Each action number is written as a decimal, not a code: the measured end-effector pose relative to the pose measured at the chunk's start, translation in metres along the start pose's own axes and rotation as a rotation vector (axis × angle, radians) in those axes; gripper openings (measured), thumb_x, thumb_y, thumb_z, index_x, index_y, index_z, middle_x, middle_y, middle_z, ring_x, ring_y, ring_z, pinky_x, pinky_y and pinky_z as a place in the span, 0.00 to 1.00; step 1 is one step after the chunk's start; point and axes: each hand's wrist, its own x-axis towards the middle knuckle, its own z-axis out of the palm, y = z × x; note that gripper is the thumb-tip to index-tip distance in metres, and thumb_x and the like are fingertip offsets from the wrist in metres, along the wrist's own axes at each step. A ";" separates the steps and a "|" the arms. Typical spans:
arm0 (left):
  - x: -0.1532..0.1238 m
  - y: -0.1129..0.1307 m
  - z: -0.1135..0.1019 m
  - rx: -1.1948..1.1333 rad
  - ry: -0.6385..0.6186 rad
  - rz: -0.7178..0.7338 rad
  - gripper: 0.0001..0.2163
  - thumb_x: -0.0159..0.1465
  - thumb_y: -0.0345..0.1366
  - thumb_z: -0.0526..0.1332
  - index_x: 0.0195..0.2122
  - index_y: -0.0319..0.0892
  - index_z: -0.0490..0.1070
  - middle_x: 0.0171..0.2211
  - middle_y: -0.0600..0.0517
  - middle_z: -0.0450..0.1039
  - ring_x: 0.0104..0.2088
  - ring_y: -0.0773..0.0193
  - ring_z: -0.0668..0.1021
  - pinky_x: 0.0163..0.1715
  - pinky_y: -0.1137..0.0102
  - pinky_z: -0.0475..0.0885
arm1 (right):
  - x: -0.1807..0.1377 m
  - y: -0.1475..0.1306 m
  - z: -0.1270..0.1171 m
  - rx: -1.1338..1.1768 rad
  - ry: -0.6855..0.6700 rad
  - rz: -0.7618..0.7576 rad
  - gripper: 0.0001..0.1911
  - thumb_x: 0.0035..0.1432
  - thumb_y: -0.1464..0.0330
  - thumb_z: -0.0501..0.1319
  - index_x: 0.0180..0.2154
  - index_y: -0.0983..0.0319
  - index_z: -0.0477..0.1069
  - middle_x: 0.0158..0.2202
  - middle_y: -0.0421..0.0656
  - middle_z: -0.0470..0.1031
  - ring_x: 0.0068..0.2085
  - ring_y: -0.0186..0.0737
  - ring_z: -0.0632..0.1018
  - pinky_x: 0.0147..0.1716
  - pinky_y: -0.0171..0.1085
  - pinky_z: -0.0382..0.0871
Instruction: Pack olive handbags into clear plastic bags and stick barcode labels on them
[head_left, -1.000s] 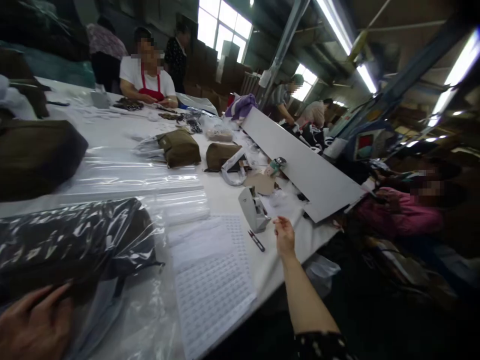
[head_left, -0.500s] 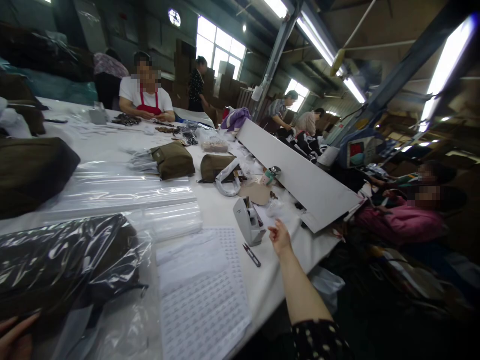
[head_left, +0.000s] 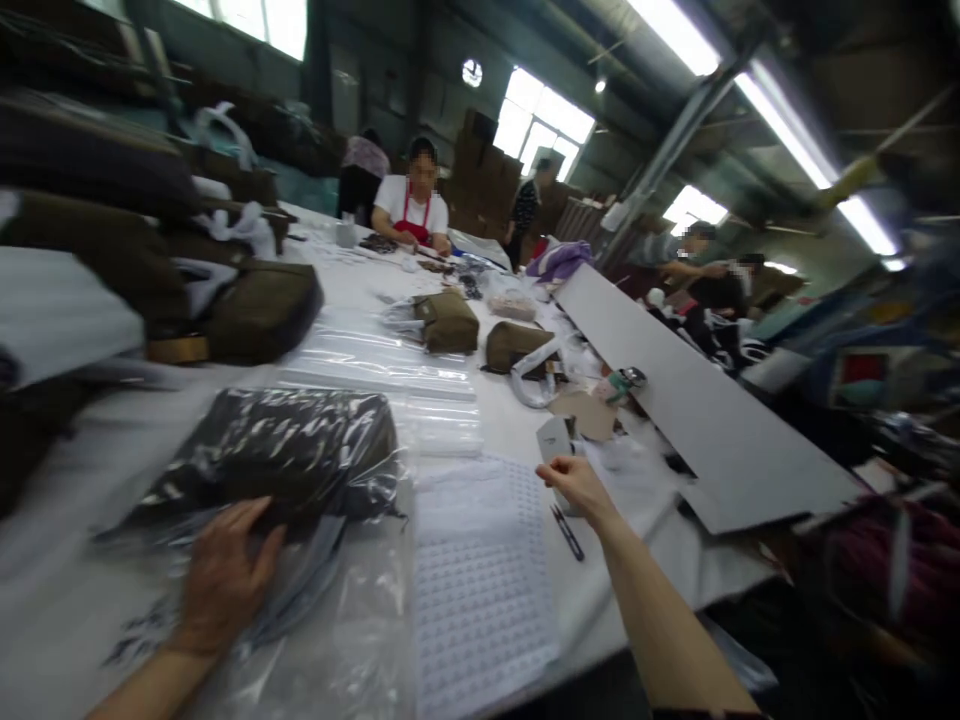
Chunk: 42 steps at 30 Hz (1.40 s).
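A dark olive fabric bag in clear plastic (head_left: 281,440) lies on the white table. My left hand (head_left: 225,570) rests on its near edge, fingers spread and the palm down. My right hand (head_left: 581,483) is raised over the table with thumb and fingertips pinched together. Whatever the pinch holds, if anything, is too small to make out. Partly hidden behind that hand stands a tape dispenser (head_left: 552,437). Thread snips (head_left: 568,533) lie just below the right hand. Between both hands is a printed sheet of small labels (head_left: 480,600).
Flat clear plastic bags (head_left: 375,365) lie beyond the wrapped bag. Two olive bags (head_left: 448,322) sit farther back, and more are piled at left (head_left: 262,310). A long white board (head_left: 675,400) leans along the right side. A co-worker in a red apron (head_left: 416,215) works across the table.
The view has swung left. My right hand has moved from right of the tape dispenser to in front of it. My left hand now shows fully on the wrapped bag.
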 end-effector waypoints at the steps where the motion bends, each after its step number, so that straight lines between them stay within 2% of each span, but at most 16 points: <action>1: -0.001 0.000 -0.001 0.022 0.016 0.005 0.19 0.62 0.39 0.56 0.52 0.37 0.61 0.45 0.41 0.67 0.48 0.47 0.70 0.49 0.49 0.66 | 0.003 -0.036 0.019 0.045 -0.117 -0.130 0.13 0.49 0.59 0.60 0.22 0.62 0.72 0.21 0.39 0.73 0.24 0.33 0.70 0.25 0.31 0.61; 4: -0.002 0.002 -0.004 0.069 0.009 -0.031 0.20 0.62 0.37 0.56 0.55 0.38 0.57 0.46 0.42 0.67 0.48 0.51 0.71 0.49 0.54 0.68 | -0.001 -0.140 0.088 0.111 -0.530 -0.501 0.13 0.47 0.59 0.64 0.23 0.64 0.72 0.19 0.37 0.70 0.22 0.30 0.67 0.21 0.29 0.58; 7: -0.005 0.002 -0.006 0.043 0.031 -0.068 0.23 0.63 0.38 0.56 0.58 0.41 0.54 0.48 0.43 0.66 0.49 0.52 0.71 0.49 0.55 0.69 | -0.012 -0.218 0.164 -0.120 -0.742 -0.816 0.15 0.47 0.56 0.65 0.24 0.62 0.72 0.20 0.36 0.71 0.23 0.30 0.70 0.22 0.28 0.59; 11: -0.009 -0.001 -0.007 -0.095 0.091 -0.111 0.26 0.62 0.37 0.57 0.59 0.41 0.51 0.51 0.40 0.65 0.52 0.51 0.70 0.50 0.54 0.70 | -0.019 -0.271 0.246 -0.734 -0.637 -1.067 0.10 0.49 0.60 0.64 0.28 0.61 0.74 0.27 0.43 0.77 0.30 0.40 0.77 0.27 0.34 0.66; 13: -0.009 -0.002 -0.008 -0.124 0.110 -0.134 0.26 0.61 0.36 0.58 0.59 0.41 0.51 0.52 0.40 0.63 0.54 0.51 0.68 0.51 0.54 0.69 | -0.014 -0.285 0.266 -0.873 -0.534 -1.063 0.09 0.48 0.63 0.65 0.29 0.63 0.75 0.30 0.48 0.78 0.34 0.45 0.78 0.30 0.37 0.69; 15: -0.008 -0.002 -0.011 -0.125 0.109 -0.156 0.25 0.61 0.36 0.58 0.58 0.41 0.51 0.53 0.40 0.62 0.54 0.52 0.68 0.51 0.53 0.68 | -0.002 -0.293 0.265 -0.886 -0.439 -1.010 0.14 0.46 0.61 0.67 0.33 0.64 0.74 0.31 0.51 0.78 0.35 0.49 0.78 0.31 0.40 0.70; 18: -0.007 0.001 -0.016 -0.101 0.046 -0.171 0.18 0.62 0.36 0.56 0.53 0.41 0.59 0.53 0.41 0.61 0.54 0.52 0.68 0.52 0.54 0.68 | 0.025 -0.283 0.228 -0.877 -0.272 -0.918 0.21 0.49 0.60 0.66 0.43 0.65 0.70 0.34 0.52 0.77 0.38 0.51 0.77 0.34 0.44 0.71; 20: -0.007 0.000 -0.018 -0.071 -0.018 -0.141 0.14 0.63 0.36 0.55 0.49 0.41 0.64 0.53 0.42 0.62 0.54 0.53 0.68 0.52 0.55 0.68 | 0.038 -0.252 0.191 -0.837 -0.161 -0.927 0.21 0.55 0.67 0.61 0.51 0.63 0.65 0.41 0.52 0.75 0.44 0.50 0.74 0.41 0.45 0.69; 23: 0.001 -0.009 -0.013 -0.045 -0.071 -0.062 0.12 0.63 0.34 0.54 0.47 0.42 0.68 0.53 0.43 0.63 0.53 0.53 0.68 0.52 0.55 0.67 | 0.029 -0.170 0.147 -0.718 -0.023 -1.220 0.28 0.55 0.78 0.56 0.56 0.55 0.61 0.55 0.48 0.66 0.55 0.47 0.65 0.53 0.47 0.61; 26: 0.022 -0.022 -0.003 -0.055 -0.139 -0.002 0.13 0.64 0.34 0.52 0.47 0.40 0.70 0.53 0.42 0.64 0.54 0.53 0.68 0.54 0.54 0.65 | -0.008 -0.084 0.146 -0.651 -0.037 -1.534 0.31 0.54 0.77 0.58 0.55 0.42 0.60 0.58 0.38 0.62 0.61 0.47 0.57 0.57 0.51 0.53; 29: 0.045 -0.029 -0.005 -0.081 -0.241 0.049 0.15 0.64 0.34 0.49 0.47 0.40 0.70 0.55 0.43 0.64 0.55 0.54 0.67 0.54 0.56 0.66 | -0.041 -0.039 0.179 -0.518 -0.014 -1.583 0.22 0.56 0.71 0.58 0.51 0.45 0.66 0.54 0.38 0.68 0.59 0.46 0.62 0.57 0.50 0.55; 33: 0.027 -0.013 -0.048 -0.064 -0.354 0.075 0.21 0.61 0.27 0.47 0.54 0.41 0.64 0.59 0.46 0.59 0.59 0.58 0.63 0.57 0.59 0.63 | -0.053 -0.052 0.215 -0.262 -0.248 -1.382 0.09 0.59 0.71 0.56 0.39 0.57 0.73 0.40 0.42 0.78 0.46 0.39 0.75 0.50 0.41 0.65; 36: -0.027 0.008 -0.083 -0.053 -0.530 0.153 0.31 0.55 0.26 0.51 0.62 0.42 0.52 0.61 0.47 0.58 0.60 0.57 0.63 0.58 0.61 0.62 | -0.056 -0.080 0.216 -0.075 -0.336 -0.980 0.11 0.61 0.70 0.53 0.37 0.59 0.73 0.32 0.41 0.78 0.35 0.35 0.78 0.37 0.32 0.70; 38: -0.062 0.015 -0.093 -0.031 -0.561 0.176 0.30 0.56 0.32 0.56 0.61 0.42 0.55 0.57 0.47 0.63 0.56 0.54 0.68 0.55 0.61 0.66 | -0.062 -0.094 0.211 0.014 -0.369 -0.831 0.12 0.63 0.69 0.51 0.38 0.58 0.73 0.32 0.40 0.78 0.34 0.34 0.78 0.34 0.30 0.70; 40: -0.084 0.013 -0.095 -0.034 -0.458 0.110 0.20 0.58 0.37 0.58 0.53 0.45 0.66 0.48 0.49 0.73 0.48 0.56 0.75 0.51 0.63 0.71 | -0.069 -0.100 0.207 0.038 -0.416 -0.897 0.11 0.60 0.66 0.55 0.43 0.59 0.71 0.37 0.42 0.78 0.37 0.37 0.78 0.37 0.33 0.70; 42: -0.094 0.006 -0.094 -0.052 -0.298 0.004 0.10 0.61 0.38 0.57 0.43 0.47 0.72 0.40 0.51 0.76 0.43 0.59 0.77 0.47 0.65 0.73 | -0.073 -0.097 0.202 -0.012 -0.391 -1.058 0.18 0.56 0.64 0.60 0.49 0.61 0.68 0.43 0.48 0.75 0.43 0.43 0.76 0.43 0.39 0.70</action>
